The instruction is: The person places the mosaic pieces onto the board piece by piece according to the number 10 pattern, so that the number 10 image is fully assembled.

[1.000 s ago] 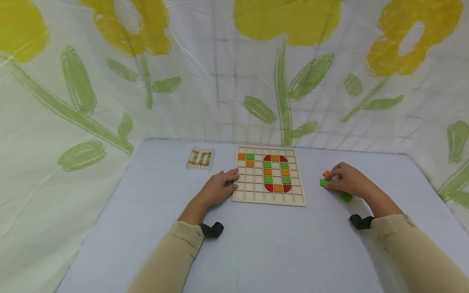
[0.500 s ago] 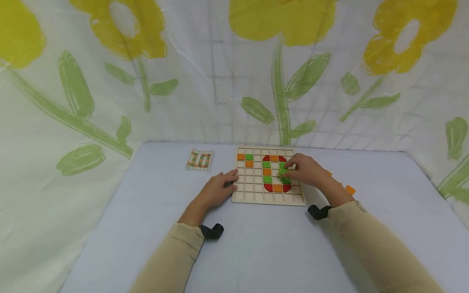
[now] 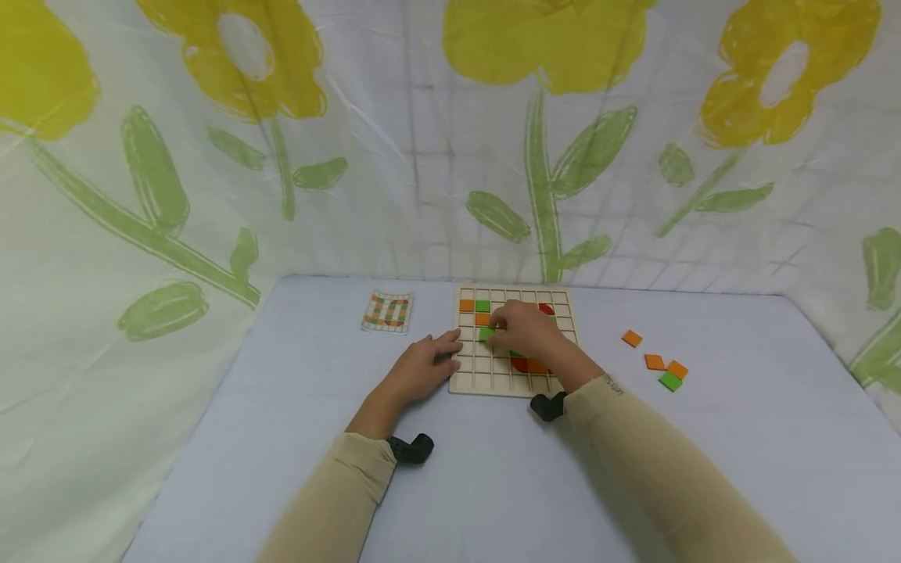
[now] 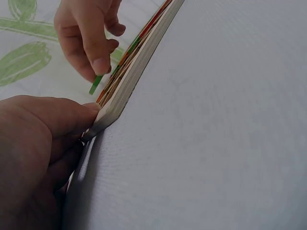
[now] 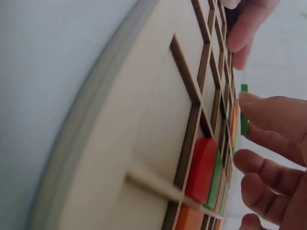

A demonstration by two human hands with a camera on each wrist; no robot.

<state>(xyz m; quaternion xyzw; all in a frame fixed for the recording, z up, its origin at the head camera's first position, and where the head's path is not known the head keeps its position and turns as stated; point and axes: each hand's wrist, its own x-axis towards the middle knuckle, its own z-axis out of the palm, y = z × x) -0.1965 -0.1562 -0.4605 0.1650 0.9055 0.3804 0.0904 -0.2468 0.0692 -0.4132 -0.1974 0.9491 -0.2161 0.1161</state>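
My right hand [image 3: 524, 328] is over the wooden grid board [image 3: 468, 381], pinching a green square tile [image 5: 244, 110] between thumb and forefinger. In the left wrist view that tile [image 4: 96, 85] stands on edge, tilted, just above the board. My left hand [image 3: 417, 367] rests its fingertips on the board's left edge, the thumb [image 4: 88, 109] near the front corner. At the board's upper left lie an orange tile [image 3: 467, 306], a green tile [image 3: 482, 306] and a second orange tile [image 3: 482, 319]. Red pieces [image 3: 546, 310] and other coloured tiles are partly hidden by the right hand.
On the table right of the board lie an orange tile [image 3: 632, 338], two more orange tiles and a green tile [image 3: 671, 381]. A small patterned card [image 3: 387, 312] lies to its left. Behind the white table [image 3: 479, 485] hangs a flowered curtain [image 3: 380, 195].
From the loose tiles at the right, my right hand has moved left across the board with a green tile. My left hand stays at the board's left edge.
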